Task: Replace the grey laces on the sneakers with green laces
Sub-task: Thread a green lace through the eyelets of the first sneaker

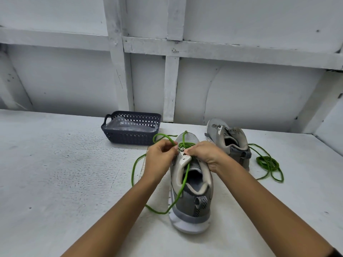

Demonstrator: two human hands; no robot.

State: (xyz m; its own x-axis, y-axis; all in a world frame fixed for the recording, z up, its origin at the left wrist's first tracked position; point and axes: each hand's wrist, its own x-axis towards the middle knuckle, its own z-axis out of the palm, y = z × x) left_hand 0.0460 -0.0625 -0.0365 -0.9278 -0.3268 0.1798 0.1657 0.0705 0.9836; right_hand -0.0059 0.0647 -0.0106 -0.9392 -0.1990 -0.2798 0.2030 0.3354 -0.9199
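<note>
At frame centre, the left hand (160, 157) pinches the green lace (132, 171) over the near sneaker (193, 201), probably to feed an eyelet. The right hand (206, 154) clamps the shoe's upper edge, steadying it. The other sneaker (228, 138) waits at right.

A bare, makeshift workroom painted white throughout: a rough, speckled tabletop (55, 173), its paint scuffed and cracked, fills the lower frame. Across the upper frame runs a wall (250, 93) of flat panels braced by exposed timber battens (222, 51), chipped at the joints. A dark plastic basket (128, 139) sits near the table's back edge at centre. A grey sneaker (193, 210) at lower centre, a second sneaker (219, 130) and loose green laces (259, 161) at right suggest a plain bench for hand work.
</note>
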